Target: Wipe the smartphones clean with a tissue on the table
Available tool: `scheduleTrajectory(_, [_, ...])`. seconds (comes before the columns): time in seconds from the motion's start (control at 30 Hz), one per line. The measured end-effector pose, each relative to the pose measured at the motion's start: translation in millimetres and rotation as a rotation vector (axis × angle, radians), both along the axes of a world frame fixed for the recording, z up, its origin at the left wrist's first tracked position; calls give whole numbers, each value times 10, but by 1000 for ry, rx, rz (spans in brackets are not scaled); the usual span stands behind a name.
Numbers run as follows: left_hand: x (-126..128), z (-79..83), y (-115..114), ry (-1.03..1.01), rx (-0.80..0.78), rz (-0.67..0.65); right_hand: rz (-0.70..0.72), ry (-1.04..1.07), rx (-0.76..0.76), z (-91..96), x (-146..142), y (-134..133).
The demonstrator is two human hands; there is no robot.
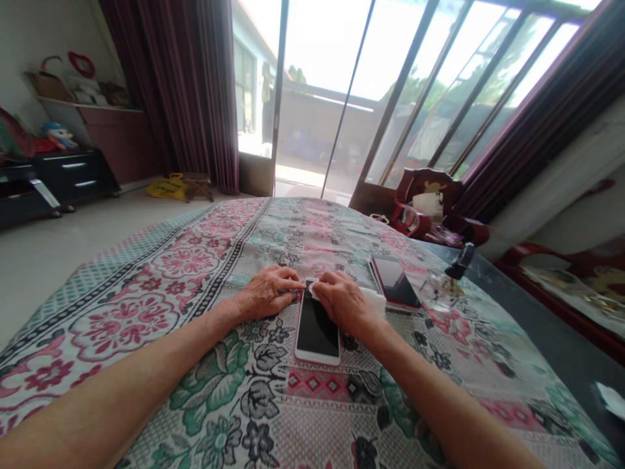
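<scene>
A white smartphone [318,332] with a dark screen lies face up on the patterned tablecloth [215,417]. My left hand [271,291] rests at its upper left edge, index fingertip and thumb against its side, steadying it. Over the upper right of the screen, my right hand [344,301] is closed with its fingers bunched on a white tissue [375,300]. Part of that tissue sticks out to the right of the hand, and a bit of white shows at the fingertips. The fingers hide the upper right of the phone.
Right of my right hand lies a stack of flat devices, a dark-screened one with a red edge [394,280] on top. Beyond it stands a clear bottle with a black pump top [459,262]. A carved red chair [415,208] is behind the table, before glass doors.
</scene>
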State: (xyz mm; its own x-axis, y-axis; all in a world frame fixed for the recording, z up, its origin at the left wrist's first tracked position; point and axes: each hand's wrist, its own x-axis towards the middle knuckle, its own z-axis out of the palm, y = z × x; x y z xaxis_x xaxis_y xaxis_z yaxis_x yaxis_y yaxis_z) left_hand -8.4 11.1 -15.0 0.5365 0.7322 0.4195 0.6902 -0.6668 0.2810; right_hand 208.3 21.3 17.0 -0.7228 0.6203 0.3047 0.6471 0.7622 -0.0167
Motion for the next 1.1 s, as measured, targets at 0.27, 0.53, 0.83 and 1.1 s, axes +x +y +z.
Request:
scheduleTrajectory(0.27, [1, -15, 9, -21, -2, 0, 102, 31, -68, 62, -16, -280])
scheduleTrajectory(0.53, [-1, -42, 19, -24, 27, 7, 28, 73, -15, -88, -12, 89])
scheduleTrajectory(0.83, [16, 12, -26, -13, 5, 14, -114, 108, -12, -111, 19, 117])
scheduleTrajectory(1.1, [157, 118, -174, 36, -88, 110, -112, 85, -39, -73, 70, 131])
